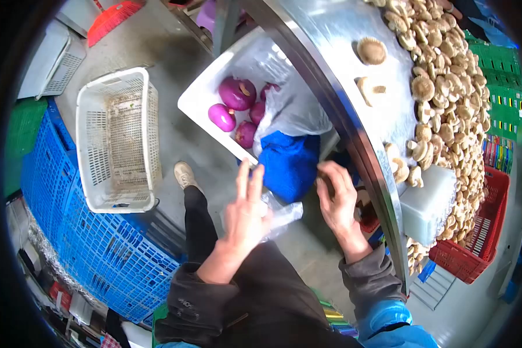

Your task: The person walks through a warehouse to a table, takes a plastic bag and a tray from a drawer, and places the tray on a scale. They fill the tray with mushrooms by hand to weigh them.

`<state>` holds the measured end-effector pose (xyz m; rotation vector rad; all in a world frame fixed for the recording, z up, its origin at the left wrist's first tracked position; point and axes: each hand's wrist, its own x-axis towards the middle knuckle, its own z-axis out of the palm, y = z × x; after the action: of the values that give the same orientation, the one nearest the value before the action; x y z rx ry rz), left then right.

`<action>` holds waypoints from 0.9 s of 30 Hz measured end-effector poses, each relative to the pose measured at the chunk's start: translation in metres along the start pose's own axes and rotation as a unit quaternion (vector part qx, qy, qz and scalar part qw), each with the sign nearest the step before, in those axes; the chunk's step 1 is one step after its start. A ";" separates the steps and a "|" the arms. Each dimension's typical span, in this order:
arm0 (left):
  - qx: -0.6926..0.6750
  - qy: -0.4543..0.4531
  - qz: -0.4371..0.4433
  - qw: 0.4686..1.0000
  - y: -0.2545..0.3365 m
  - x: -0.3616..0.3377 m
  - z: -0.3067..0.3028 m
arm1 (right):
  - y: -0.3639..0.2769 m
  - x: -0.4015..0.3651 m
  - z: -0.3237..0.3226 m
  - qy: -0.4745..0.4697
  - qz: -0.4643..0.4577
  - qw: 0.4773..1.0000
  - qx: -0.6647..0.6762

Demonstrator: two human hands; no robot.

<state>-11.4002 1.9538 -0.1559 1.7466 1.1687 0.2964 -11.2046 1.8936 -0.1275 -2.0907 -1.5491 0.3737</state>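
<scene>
My left hand (245, 217) has its fingers stretched out and apart, just below the near edge of the white foam box (206, 78). A crumpled clear plastic bag (284, 216) shows right beside its thumb side. My right hand (337, 197) is loosely curved, thumb apart from the fingers, close to the right side of a blue cloth-like bundle (290, 165). That bundle lies over the box's near corner, between my hands. Several purple onions (236, 94) rest in the box, partly covered by a clear plastic bag (293, 110).
A steel table (336, 55) on the right bears a heap of mushrooms (441, 87) and a pale translucent block-like package (428, 203). A white basket (81, 145) stands on the floor at left, near blue crates (107, 255). A red crate (470, 249) sits beyond the table.
</scene>
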 end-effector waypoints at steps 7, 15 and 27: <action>0.062 -0.066 0.037 0.995 -0.002 -0.004 -0.007 | -0.059 0.110 0.030 -0.187 0.006 0.968 -0.168; 0.133 -0.065 0.109 0.983 -0.021 -0.001 -0.009 | -0.036 0.153 0.061 -0.297 0.066 0.902 -0.307; 0.103 -0.010 0.154 0.983 -0.028 0.016 0.011 | -0.068 0.145 0.044 -0.135 0.052 0.982 -0.123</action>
<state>-11.4013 1.9618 -0.1891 2.1111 0.9390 0.3509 -11.2362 2.0560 -0.1160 -2.3998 -1.7166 0.5486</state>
